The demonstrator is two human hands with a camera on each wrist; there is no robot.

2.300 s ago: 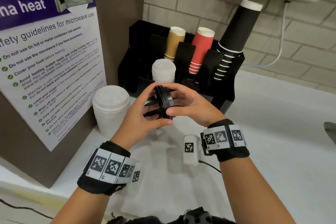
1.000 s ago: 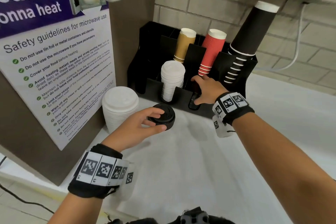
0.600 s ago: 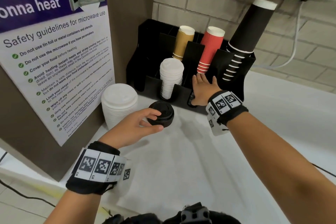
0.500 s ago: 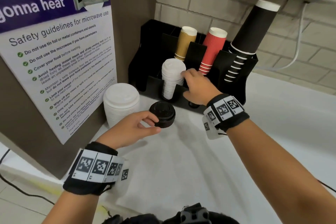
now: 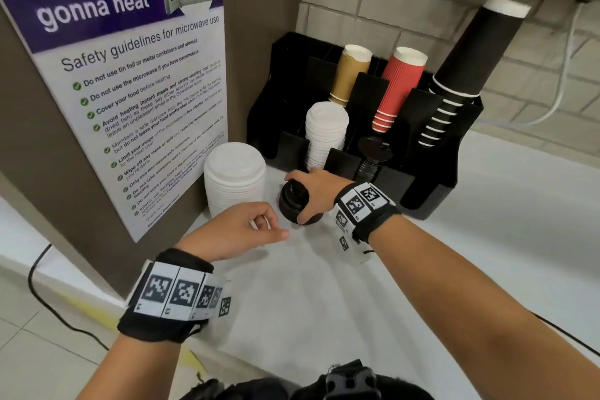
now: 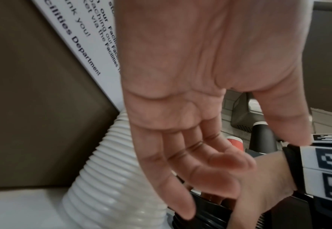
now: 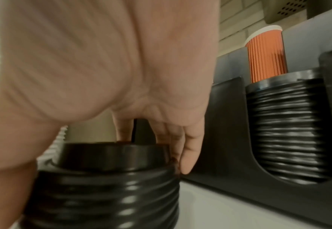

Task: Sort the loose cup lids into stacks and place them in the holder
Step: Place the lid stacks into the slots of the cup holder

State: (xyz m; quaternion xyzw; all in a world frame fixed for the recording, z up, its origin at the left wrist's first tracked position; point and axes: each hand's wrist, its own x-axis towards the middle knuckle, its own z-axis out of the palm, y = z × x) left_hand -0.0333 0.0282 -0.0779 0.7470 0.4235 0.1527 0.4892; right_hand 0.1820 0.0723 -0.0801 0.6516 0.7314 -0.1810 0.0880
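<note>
Wall poster (image 5: 130,81): "Heaters gonna heat", "Safety guidelines for microwave use".

a short stack of black lids (image 5: 293,203) stands upright on the counter under the right hand (image 5: 316,193), whose fingers curl round its sides. the black holder (image 5: 431,153) stands just beyond the hand, more black lids (image 7: 286,128) in its front slot.

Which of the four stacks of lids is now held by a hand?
The black lid stack on the counter: the right hand grips it from above. The other three stacks stand untouched.
</note>
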